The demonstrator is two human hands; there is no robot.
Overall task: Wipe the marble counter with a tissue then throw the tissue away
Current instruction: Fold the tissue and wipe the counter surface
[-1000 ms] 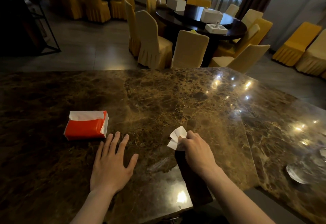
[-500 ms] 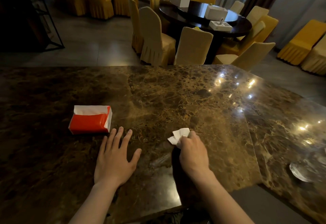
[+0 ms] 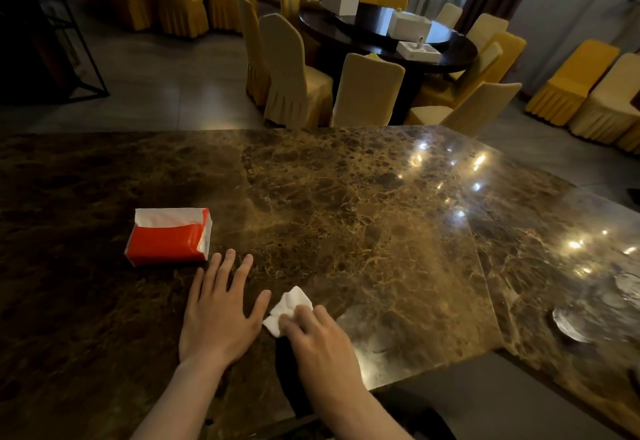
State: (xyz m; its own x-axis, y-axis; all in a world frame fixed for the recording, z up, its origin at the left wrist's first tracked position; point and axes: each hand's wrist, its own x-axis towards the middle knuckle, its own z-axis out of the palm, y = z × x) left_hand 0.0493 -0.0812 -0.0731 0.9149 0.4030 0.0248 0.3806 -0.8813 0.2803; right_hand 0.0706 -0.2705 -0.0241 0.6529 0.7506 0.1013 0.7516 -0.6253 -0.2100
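A dark brown marble counter fills the lower view. My right hand presses a crumpled white tissue onto the marble near the front edge, fingers closed over it. My left hand lies flat on the counter with fingers spread, its thumb almost touching the tissue. A red and white tissue pack lies just beyond my left fingertips.
A glass dish sits on the angled right section of the counter. The front edge steps back at the lower right. Beyond the counter stand cloth-covered chairs and a dark round table with white boxes.
My right hand has slid the tissue leftward across the marble, ending close beside my left thumb. My left hand has stayed flat in place.
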